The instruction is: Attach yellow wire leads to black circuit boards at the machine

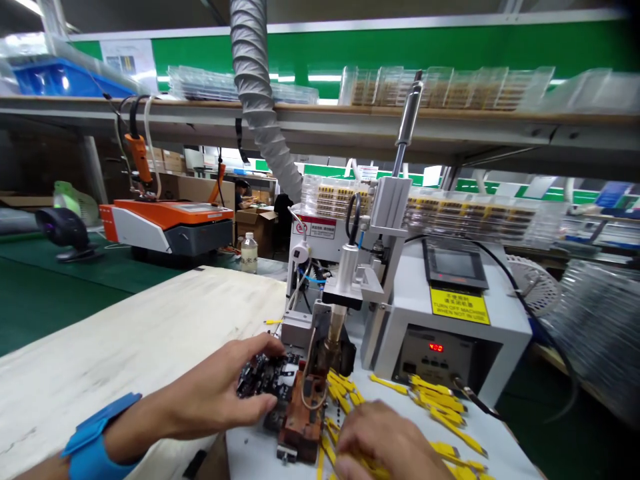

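Pale worktop [255,460] under the metal press [346,273] holds black parts [263,377] at about ten o'clock from the brown block [301,420] and yellow strips [457,427] from one to five. Around the black parts the left hand [210,387] curves, thumb and forefinger parted; whether the blurred right hand [387,443], over the strips, grips one I cannot tell. Light fingertips would suit such small pieces, knuckles clear of the press at one.

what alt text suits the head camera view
A person's left hand curls around small black parts beside a reddish-brown block; the blurred right hand is at slim yellow pieces on a pale worktop. Behind stands a boxy white machine with a red display.
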{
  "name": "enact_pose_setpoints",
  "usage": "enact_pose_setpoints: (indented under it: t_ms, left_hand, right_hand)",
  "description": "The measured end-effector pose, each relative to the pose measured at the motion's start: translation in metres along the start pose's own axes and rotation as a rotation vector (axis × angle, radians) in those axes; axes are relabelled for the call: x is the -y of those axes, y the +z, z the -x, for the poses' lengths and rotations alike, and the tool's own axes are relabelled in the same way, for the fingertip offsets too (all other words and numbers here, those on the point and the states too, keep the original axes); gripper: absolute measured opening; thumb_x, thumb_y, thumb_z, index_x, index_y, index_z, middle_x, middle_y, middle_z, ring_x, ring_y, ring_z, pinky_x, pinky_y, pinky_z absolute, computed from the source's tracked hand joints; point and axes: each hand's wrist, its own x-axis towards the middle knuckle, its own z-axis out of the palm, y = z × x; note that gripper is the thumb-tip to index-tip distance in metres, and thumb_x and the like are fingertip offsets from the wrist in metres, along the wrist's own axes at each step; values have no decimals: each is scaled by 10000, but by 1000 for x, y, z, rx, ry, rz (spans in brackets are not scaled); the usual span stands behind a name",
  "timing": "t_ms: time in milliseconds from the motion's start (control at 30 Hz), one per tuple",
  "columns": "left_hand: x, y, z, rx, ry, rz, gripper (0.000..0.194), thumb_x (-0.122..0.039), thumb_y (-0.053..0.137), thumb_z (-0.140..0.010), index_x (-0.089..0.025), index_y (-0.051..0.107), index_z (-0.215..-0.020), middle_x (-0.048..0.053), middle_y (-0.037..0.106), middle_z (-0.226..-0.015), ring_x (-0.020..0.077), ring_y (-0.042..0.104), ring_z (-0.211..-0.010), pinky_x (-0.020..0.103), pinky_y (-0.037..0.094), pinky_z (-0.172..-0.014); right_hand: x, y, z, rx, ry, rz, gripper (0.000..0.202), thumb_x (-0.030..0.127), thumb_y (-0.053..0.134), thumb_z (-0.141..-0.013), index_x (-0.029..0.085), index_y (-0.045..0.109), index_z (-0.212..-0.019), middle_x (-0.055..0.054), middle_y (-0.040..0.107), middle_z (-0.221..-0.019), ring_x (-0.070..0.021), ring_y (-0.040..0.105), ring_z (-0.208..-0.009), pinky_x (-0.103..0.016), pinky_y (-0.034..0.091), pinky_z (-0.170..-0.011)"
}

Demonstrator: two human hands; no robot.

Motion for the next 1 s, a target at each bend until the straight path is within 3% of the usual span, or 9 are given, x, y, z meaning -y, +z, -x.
enact_pose_setpoints:
  t_ms: [100,200,333,500,700,867,1000]
  left_hand:
    - [-9,9,1,11,41,94,571,-281,672,-770,-255,465,-1302,42,592,-1267,244,569,-1156,367,466,-1005]
    - [-14,19,1,20,25,119,706,-307,682,-768,-255,381,-1404,80,537,-1364,279,529,-1228,413,426,-1059]
    - [-18,34,-3,42,22,113,728,-372,654,-803,-192,354,-1441,157,472,-1422,326,475,-1283,484,385,-1082]
    - [-22,45,-8,60,-1,98,806,-406,687,-800,-170,315,-1475,180,421,-1443,341,427,-1305,518,359,-1091]
    - [-22,41,-6,5,174,-76,472,-491,658,-852,-288,584,-1272,101,436,-1415,373,348,-1318,594,354,-1056]
    - [-27,33,-2,23,210,-158,456,-511,557,-920,-308,539,-1328,97,454,-1404,347,390,-1270,555,407,-1024]
    - [-28,35,0,9,199,-182,380,-435,509,-953,-285,563,-1298,97,478,-1385,327,419,-1261,548,393,-1043]
  right_hand:
    - [-20,-7,-8,-214,195,380,229,128,464,-917,181,681,-967,-96,629,-986,-231,618,-899,-352,459,-800]
    - [-44,-17,-15,-142,410,636,295,60,406,-920,152,685,-894,-115,621,-949,-263,622,-851,-372,439,-731]
    - [-61,-19,-16,-113,437,684,284,59,427,-908,135,689,-830,-150,627,-954,-341,593,-941,-405,413,-743]
    - [-57,-15,-16,-91,396,679,285,64,390,-937,144,662,-909,-147,619,-1028,-315,556,-976,-411,385,-816]
    - [-45,-18,-14,-81,413,613,250,82,372,-948,154,611,-938,-110,625,-992,-291,561,-958,-402,385,-786]
    - [-40,-14,-14,-92,424,588,184,153,433,-953,156,603,-1025,-129,607,-1041,-332,544,-993,-451,370,-804]
    - [-43,-9,-15,-104,419,548,173,211,452,-961,135,595,-899,-152,588,-1019,-338,534,-976,-458,368,-804]
